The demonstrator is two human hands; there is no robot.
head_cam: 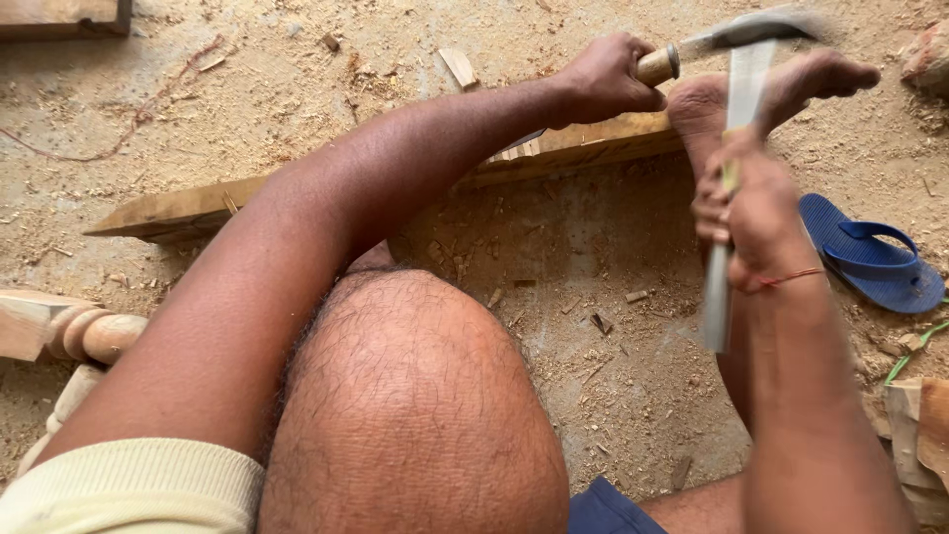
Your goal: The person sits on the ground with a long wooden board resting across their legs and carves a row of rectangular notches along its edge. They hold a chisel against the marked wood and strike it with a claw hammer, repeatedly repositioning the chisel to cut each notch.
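Observation:
My left hand (603, 79) grips a chisel by its wooden handle (657, 64); the blade end shows under the hand against a long wooden plank (198, 208) lying on the sandy ground. My right hand (751, 208) holds a metal-handled hammer (746, 84), blurred with motion, its head (766, 27) right at the end of the chisel handle. My bare foot (712, 104) rests on the plank's right end, just beside the chisel. My knee (415, 396) fills the lower middle of the view.
A blue flip-flop (870, 257) lies at the right. Turned wooden legs (89, 336) sit at the left edge, wooden blocks (919, 435) at the lower right, a board (59, 15) at the top left. Wood chips and sawdust cover the ground.

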